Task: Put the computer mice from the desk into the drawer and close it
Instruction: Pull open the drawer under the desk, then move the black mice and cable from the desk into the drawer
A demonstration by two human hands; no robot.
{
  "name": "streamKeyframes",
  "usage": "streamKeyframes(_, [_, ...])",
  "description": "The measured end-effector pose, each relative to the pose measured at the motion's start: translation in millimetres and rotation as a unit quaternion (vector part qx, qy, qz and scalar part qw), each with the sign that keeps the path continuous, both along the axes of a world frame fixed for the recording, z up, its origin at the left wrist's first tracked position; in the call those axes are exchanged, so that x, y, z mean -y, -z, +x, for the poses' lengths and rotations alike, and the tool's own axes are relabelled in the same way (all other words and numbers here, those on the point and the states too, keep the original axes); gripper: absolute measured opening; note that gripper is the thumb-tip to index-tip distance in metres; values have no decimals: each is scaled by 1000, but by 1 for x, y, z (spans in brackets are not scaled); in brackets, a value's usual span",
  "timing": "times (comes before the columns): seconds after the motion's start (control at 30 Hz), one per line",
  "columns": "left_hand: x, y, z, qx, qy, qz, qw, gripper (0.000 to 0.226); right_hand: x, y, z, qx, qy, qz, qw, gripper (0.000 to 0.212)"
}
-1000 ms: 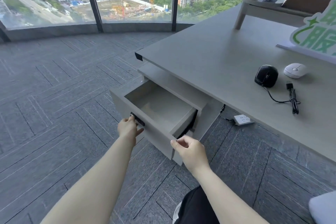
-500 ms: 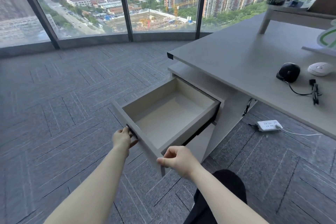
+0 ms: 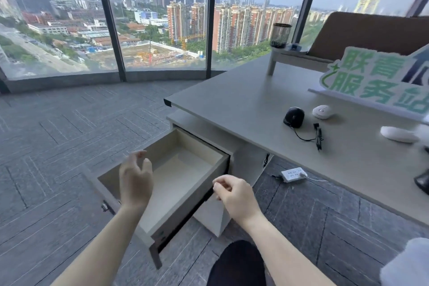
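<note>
From the head camera, the drawer (image 3: 185,169) stands pulled well out from under the desk (image 3: 243,90), and what shows of its inside holds nothing. So the opening step looks done, while the rest of the job is still ahead: no mouse has been moved yet.

On the desk top, a black mouse (image 3: 294,117) lies with its cord (image 3: 311,136) trailing toward the near edge. A white mouse (image 3: 322,111) sits just beside it, farther from the edge. A third white mouse (image 3: 398,134) lies well apart to the right, below a green and white sign (image 3: 376,81). A dark object at the far right edge is cut off, and I cannot tell what it is.

The left hand (image 3: 135,183) hovers over the front left part of the drawer, fingers spread and loose, holding nothing. The right hand (image 3: 234,195) hangs just beside the drawer's right front corner, fingers curled loosely toward the thumb, and it too grips nothing. A power strip (image 3: 293,174) lies on the carpet under the desk.

Compared with half a second ago, both hands have let go of the drawer front and lifted. The left hand no longer holds the handle, and the right is off the corner. The drawer sits further out, and the camera has tipped up, bringing the third mouse into view.

Left to do, by my judgement: carry each mouse over, then push the drawer shut.
</note>
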State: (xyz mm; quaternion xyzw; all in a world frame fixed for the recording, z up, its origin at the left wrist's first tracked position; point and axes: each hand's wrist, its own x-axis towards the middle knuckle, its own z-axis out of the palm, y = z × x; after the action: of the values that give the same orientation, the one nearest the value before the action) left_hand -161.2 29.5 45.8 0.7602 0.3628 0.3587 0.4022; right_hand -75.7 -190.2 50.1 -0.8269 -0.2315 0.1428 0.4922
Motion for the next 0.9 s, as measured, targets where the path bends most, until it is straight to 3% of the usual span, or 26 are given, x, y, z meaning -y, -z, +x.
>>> streamKeyframes(0.1, [62, -33, 71, 7, 134, 10, 991, 22, 57, -35, 48, 71, 130, 38, 988, 15])
streamKeyframes(0.2, [124, -54, 142, -10, 242, 2, 970, 25, 119, -60, 91, 161, 249, 6, 955, 20])
streamKeyframes(0.33, [190, -70, 226, -84, 332, 51, 938, 42, 212, -77, 139, 278, 407, -137, 859, 29])
streamKeyframes(0.43, [230, -74, 277, -120, 349, 73, 927, 54, 277, -80, 168, 216, 466, -261, 817, 46])
streamKeyframes(0.6, [265, -61, 342, -200, 321, 130, 917, 64, 329, -58, 199, 44, 460, -340, 819, 66])
streamKeyframes(0.73, [273, -50, 372, -255, 270, 169, 913, 61, 338, -45, 209, 67, 471, -333, 814, 56])
streamKeyframes(0.9, [272, -47, 384, -230, 221, 217, 923, 47, 342, -38, 209, 121, 458, -306, 826, 49])
